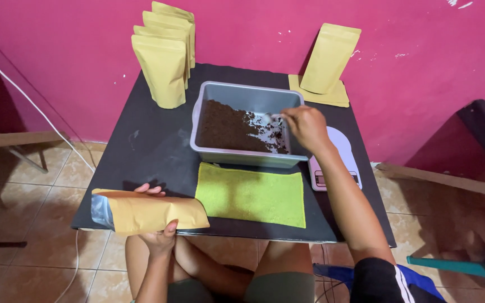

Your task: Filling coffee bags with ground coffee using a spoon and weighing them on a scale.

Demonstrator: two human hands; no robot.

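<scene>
My left hand [158,235] grips a tan paper pouch [147,212] held on its side at the table's near-left edge, its foil-lined mouth facing left. My right hand [305,124] reaches over the right end of a grey plastic tub [242,92] and holds a small spoon [273,116] just above the dark brown powder [225,128] heaped in the tub's left half.
A yellow-green cloth [251,195] lies in front of the tub on the black table [147,140]. A small white scale [341,154] sits right of the tub. Several upright tan pouches [164,62] stand at the back left. One pouch [328,59] leans on the pink wall over flat ones.
</scene>
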